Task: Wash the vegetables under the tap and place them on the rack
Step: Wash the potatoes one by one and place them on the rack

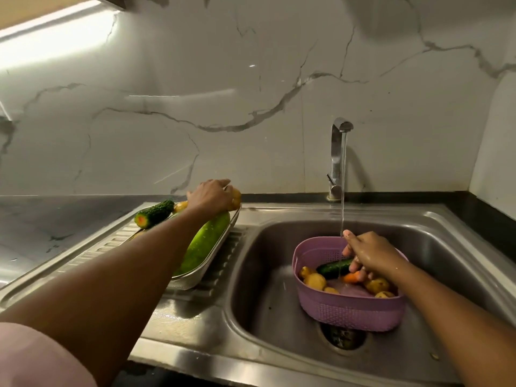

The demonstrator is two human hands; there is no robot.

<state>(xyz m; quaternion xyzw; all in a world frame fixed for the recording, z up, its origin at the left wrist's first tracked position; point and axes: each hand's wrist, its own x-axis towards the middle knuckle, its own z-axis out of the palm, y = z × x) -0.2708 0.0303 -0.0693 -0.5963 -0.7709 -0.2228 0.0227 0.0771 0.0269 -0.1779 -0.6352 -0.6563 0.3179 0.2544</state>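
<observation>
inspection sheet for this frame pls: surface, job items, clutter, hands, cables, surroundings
Surface: steel sink, wet; tap running into it.
Job's things: purple basket in the sink holds potatoes, a cucumber and a carrot; metal tray on the drainboard holds a large green gourd, a bitter gourd and potatoes.
Clutter: nothing seen.
Hands: left hand holds a potato over the tray; right hand reaches into the basket.
Cables: nothing seen.
Surroundings: marble wall, dark counter.

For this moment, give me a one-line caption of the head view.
Left hand sets a yellow potato on the steel rack tray; right hand reaches into the purple plastic basket.
</observation>
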